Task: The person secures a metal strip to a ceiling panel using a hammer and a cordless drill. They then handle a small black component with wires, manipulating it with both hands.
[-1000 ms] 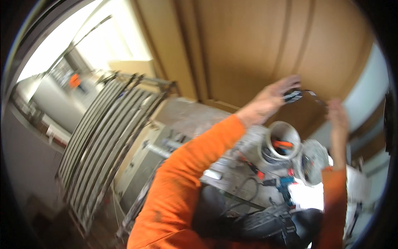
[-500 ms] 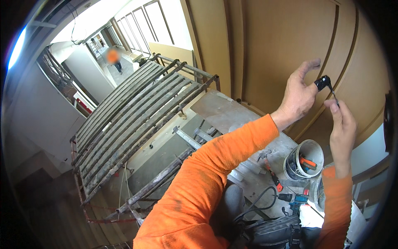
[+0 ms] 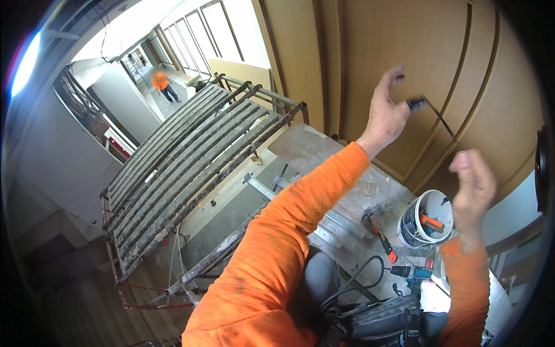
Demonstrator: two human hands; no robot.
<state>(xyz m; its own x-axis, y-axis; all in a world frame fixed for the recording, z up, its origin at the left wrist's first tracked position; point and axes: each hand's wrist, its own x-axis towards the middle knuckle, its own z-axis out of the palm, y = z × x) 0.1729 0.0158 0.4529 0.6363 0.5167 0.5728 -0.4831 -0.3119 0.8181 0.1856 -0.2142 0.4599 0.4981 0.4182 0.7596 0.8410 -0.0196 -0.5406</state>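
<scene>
My left hand (image 3: 388, 111) is raised against the brown wooden wall panel (image 3: 404, 52) and pinches a small dark tool (image 3: 417, 103) with a thin black strand hanging from it. The strand runs down to the right along a groove in the panel. My right hand (image 3: 473, 184) is lifted lower and to the right, blurred, fingers loosely curled with nothing seen in them. Both arms wear orange sleeves.
I stand on a scaffold platform (image 3: 324, 168) with metal railings (image 3: 191, 168) to the left. Below my hands a white bucket (image 3: 425, 218) holds tools, a hammer (image 3: 378, 228) and a power drill (image 3: 413, 273) lie on the deck. A person in orange (image 3: 163, 82) stands far down the corridor.
My hands have come apart: the left one went up and left with the dark tool, and the right one dropped down and to the right.
</scene>
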